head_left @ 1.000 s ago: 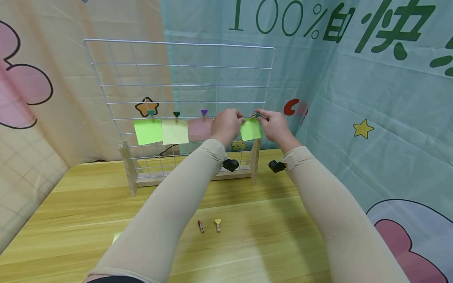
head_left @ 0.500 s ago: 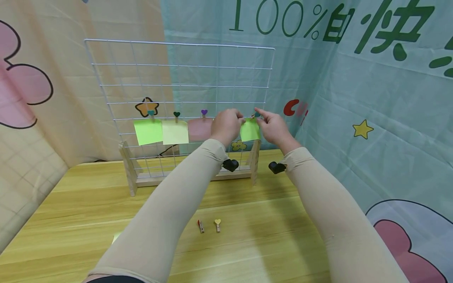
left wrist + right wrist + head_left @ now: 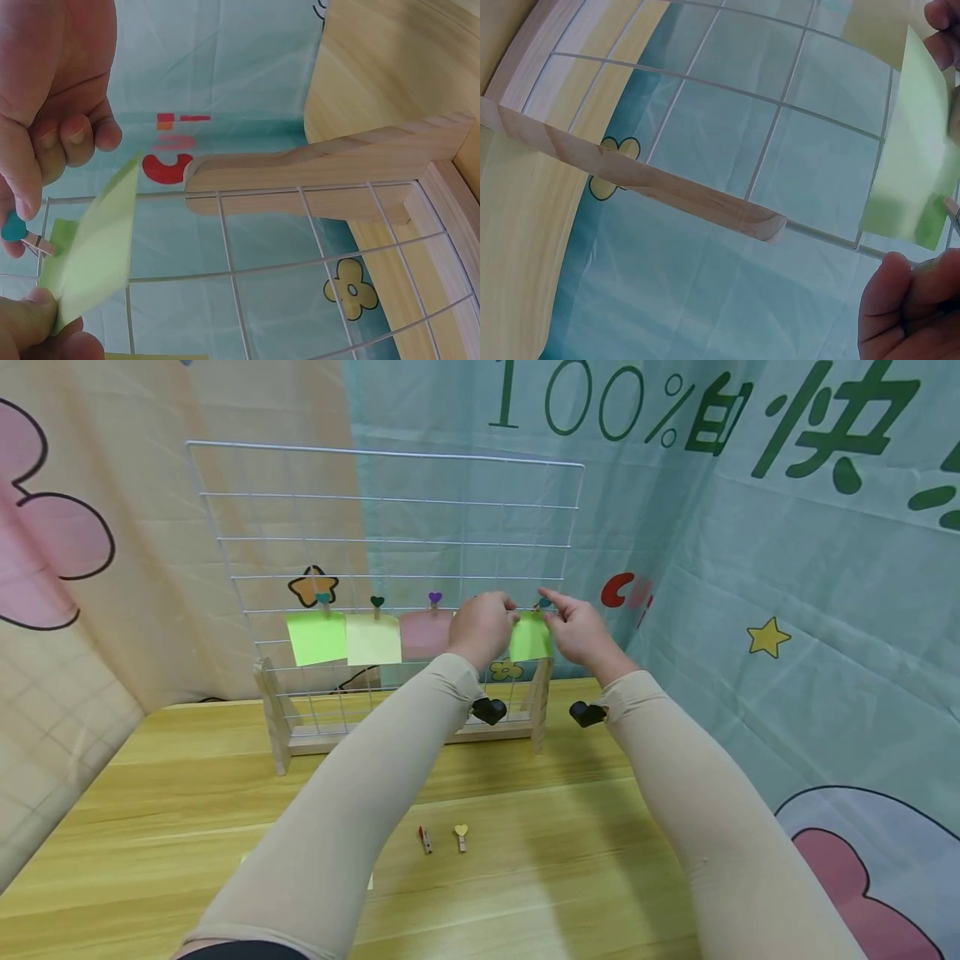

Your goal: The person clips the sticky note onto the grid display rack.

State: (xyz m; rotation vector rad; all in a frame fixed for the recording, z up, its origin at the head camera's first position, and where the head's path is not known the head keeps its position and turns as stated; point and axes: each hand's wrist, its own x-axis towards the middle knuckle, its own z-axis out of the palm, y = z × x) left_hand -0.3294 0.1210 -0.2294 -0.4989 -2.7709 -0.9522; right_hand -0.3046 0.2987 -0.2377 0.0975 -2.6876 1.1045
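Note:
My left hand (image 3: 482, 625) pinches the edge of a bright green sticky note (image 3: 531, 637) at the right end of a white wire grid (image 3: 420, 542). My right hand (image 3: 581, 625) holds a small wooden clothespin (image 3: 37, 243) with a teal heart between thumb and index finger. In the left wrist view its nose overlaps the note's top edge, close by a grid wire. The right wrist view shows the note (image 3: 911, 157) bent outward in front of the grid. To the left hang a green note (image 3: 317, 639), a pale yellow note (image 3: 373, 641) and a pink note (image 3: 423, 636), each under a heart clothespin.
The grid stands in a wooden base (image 3: 315, 743) on the wood-grain table (image 3: 480, 793). A red clothespin (image 3: 425, 840) and a yellow heart clothespin (image 3: 461, 837) lie on the table. Behind hangs a printed curtain (image 3: 660, 527). Paper edges peek out beside the left sleeve (image 3: 337, 810).
The teal heart clothespin has turned more upright in my right hand, and the note's right side has shifted slightly left. My left hand stays nearly in place.

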